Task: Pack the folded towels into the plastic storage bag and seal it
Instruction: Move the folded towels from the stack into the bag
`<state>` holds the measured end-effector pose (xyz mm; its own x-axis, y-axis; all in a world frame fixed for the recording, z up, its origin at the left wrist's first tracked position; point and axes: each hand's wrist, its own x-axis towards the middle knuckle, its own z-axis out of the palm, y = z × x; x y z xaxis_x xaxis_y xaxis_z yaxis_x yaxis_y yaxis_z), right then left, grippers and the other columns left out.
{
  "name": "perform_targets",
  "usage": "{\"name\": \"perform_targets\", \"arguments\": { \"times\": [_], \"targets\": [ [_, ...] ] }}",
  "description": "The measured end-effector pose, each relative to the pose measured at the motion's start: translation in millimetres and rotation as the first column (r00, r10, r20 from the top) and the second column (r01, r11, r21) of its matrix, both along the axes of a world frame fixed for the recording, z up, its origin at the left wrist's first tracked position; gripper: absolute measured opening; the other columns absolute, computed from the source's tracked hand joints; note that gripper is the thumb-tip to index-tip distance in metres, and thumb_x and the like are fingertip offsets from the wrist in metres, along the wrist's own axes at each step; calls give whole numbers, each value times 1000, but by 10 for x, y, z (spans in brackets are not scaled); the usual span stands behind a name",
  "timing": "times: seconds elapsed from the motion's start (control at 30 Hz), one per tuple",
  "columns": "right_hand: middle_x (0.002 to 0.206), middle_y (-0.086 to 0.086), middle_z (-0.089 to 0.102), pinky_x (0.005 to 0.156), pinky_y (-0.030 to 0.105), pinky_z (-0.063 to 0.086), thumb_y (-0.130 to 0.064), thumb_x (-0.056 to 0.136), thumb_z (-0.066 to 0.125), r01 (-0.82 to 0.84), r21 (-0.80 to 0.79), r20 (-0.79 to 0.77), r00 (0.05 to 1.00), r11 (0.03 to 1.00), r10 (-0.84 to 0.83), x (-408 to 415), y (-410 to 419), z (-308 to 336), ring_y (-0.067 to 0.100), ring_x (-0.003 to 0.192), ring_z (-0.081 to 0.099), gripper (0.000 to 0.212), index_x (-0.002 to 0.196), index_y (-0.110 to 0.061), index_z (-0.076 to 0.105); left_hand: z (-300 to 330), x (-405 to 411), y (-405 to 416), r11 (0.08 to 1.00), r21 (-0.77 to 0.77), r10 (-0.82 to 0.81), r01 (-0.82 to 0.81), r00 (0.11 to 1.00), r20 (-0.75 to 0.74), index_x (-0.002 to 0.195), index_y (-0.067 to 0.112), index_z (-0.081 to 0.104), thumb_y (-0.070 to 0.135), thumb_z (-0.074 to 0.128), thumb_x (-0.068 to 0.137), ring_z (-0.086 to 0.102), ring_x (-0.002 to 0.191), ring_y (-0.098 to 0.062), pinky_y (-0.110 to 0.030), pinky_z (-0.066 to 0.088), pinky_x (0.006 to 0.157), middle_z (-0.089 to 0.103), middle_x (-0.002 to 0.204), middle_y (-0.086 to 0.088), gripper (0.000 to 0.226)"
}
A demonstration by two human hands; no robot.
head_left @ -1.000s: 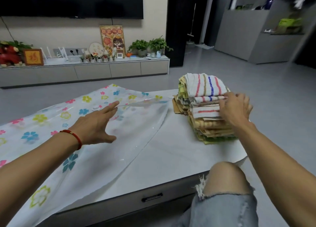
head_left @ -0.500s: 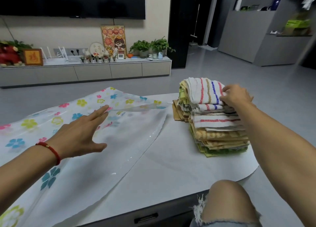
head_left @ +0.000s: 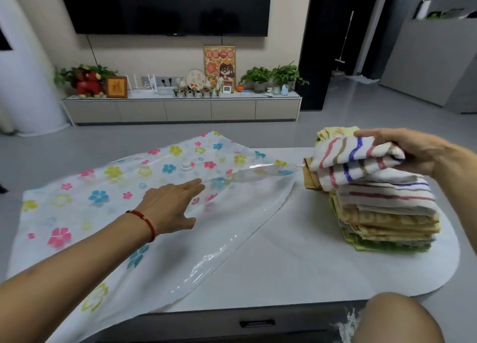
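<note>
A clear plastic storage bag (head_left: 108,203) printed with coloured flowers lies flat across the left of the white table (head_left: 309,260), its open mouth facing right. My left hand (head_left: 171,204) rests flat on the bag, fingers apart. A stack of folded towels (head_left: 384,213) stands at the table's right end. My right hand (head_left: 413,149) grips the top white towel with coloured stripes (head_left: 353,154) and holds its right side lifted off the stack.
A bent knee in torn jeans (head_left: 397,319) shows at the bottom right, in front of the table's drawer handle (head_left: 256,323). Across the grey floor stands a low TV cabinet (head_left: 180,109) with plants and ornaments. The table's rounded edge ends just right of the stack.
My right hand moved from the side of the stack to its top and closed on the striped towel, lifting one edge. My left hand stayed on the bag.
</note>
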<state>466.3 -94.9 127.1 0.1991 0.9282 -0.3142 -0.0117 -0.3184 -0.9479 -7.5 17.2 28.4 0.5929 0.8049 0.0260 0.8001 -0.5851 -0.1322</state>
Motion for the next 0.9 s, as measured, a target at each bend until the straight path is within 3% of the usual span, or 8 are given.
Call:
{"name": "perform_targets", "arguments": {
  "times": [0.1, 0.23, 0.37, 0.43, 0.53, 0.7, 0.8, 0.9],
  "targets": [
    [131, 12, 70, 84, 40, 63, -14, 89, 56, -156, 72, -13, 987, 985, 158, -372, -149, -68, 31, 117, 69, 46, 133, -22, 68, 127, -47, 44, 999, 50, 4, -4, 1000, 11, 156, 33, 9, 57, 65, 80, 54, 109, -21, -30, 57, 65, 7, 166, 14, 97],
    [134, 5, 70, 89, 29, 60, -14, 82, 66, -388, 81, -6, 921, 918, 390, -1071, -37, -459, 23, 123, 66, 50, 131, -19, 70, 397, -88, 85, 994, 106, -9, 4, 999, 52, 156, 32, -2, 49, 71, 77, 50, 115, -25, -37, 55, 63, -14, 163, 20, 109],
    [133, 12, 70, 95, 39, 59, -2, 89, 62, -461, 76, -98, 879, 884, 467, -1773, 573, -991, 30, 121, 67, 46, 130, -21, 71, 585, -81, 88, 992, 128, -17, 4, 995, 99, 156, 29, -7, 29, 77, 76, 45, 121, -27, -35, 52, 62, -15, 163, 18, 116],
    [130, 14, 70, 98, 44, 57, 2, 90, 60, -368, 123, -167, 908, 922, 385, -2087, 989, -1193, 33, 120, 67, 46, 127, -23, 73, 641, -96, 103, 990, 141, -35, 21, 994, 101, 155, 30, -8, 28, 78, 74, 45, 118, -24, -28, 46, 55, -16, 163, 17, 118],
    [128, 14, 71, 100, 48, 56, 5, 90, 58, -94, 168, -301, 943, 981, 142, -2461, 1595, -1462, 32, 116, 69, 46, 121, -24, 75, 695, -158, 146, 988, 147, -60, 42, 991, 120, 154, 33, -10, 33, 79, 73, 44, 112, -20, -22, 40, 52, -19, 162, 19, 121],
    [139, 13, 61, 102, 41, 54, -7, 93, 62, 170, 31, 53, 984, 985, -171, -2800, 2110, -2058, 29, 119, 63, 52, 142, -23, 56, 704, -261, 116, 986, 142, -109, 87, 981, 161, 152, 39, -16, 39, 77, 76, 41, 127, -22, -29, 54, 69, -25, 158, 26, 120],
    [145, 10, 57, 108, 38, 50, -7, 94, 61, 284, 142, 78, 952, 948, -297, -2979, 2295, -2233, 27, 126, 59, 54, 145, -24, 53, 666, -304, 45, 983, 134, -145, 122, 974, 176, 151, 43, -17, 39, 74, 78, 39, 131, -19, -34, 58, 73, -27, 155, 32, 116],
    [153, 12, 50, 113, 40, 45, -7, 98, 60, 269, 225, -1, 961, 937, -275, -3050, 2513, -2247, 27, 134, 53, 58, 152, -19, 44, 661, -344, 47, 981, 126, -169, 146, 965, 200, 151, 44, -17, 39, 73, 79, 40, 132, -16, -38, 59, 74, -29, 153, 35, 116]
  ]
}}
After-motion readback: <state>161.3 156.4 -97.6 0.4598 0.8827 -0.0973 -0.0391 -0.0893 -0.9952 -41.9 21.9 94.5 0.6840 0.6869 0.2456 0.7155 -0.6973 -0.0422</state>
